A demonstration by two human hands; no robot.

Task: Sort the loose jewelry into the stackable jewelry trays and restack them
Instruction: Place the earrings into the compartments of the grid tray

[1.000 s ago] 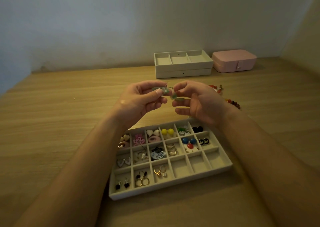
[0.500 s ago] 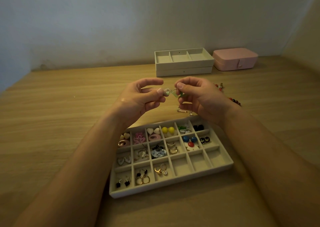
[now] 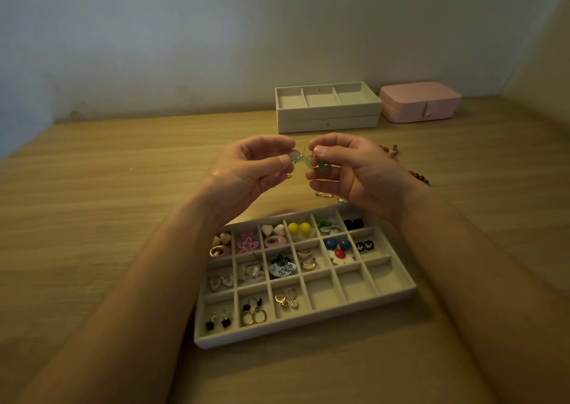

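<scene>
Fingers (image 3: 280,160) of the left hand (image 3: 246,172) and those of the right hand (image 3: 354,175) are curled, each pinching one end of a small green jewelry piece (image 3: 303,160). It hangs in the narrow gap between the two thumbs, raised off the surface (image 3: 92,218). Its form is hard to make out: pale translucent green bits and thin wire hooks, and I cannot tell whether it is one item or two tangled together. It hangs above bare wood just beyond the far edge of the compartment tray (image 3: 308,337), which lies near the person and holds many earring pairs. The left forearm hides the tray's far left corner, and the heel of the right hand covers its far right corner. Both forearms are cut off by the lower frame edge. A red bead strand (image 3: 389,151) shows only partly behind the right hand, and darker beads (image 3: 420,178) peek out beside that wrist. Small metal pieces (image 3: 324,194) lie under the right hand, too dim to identify. Stacked trays (image 3: 327,123) and a pink box (image 3: 419,101) stand at the back by the wall.
</scene>
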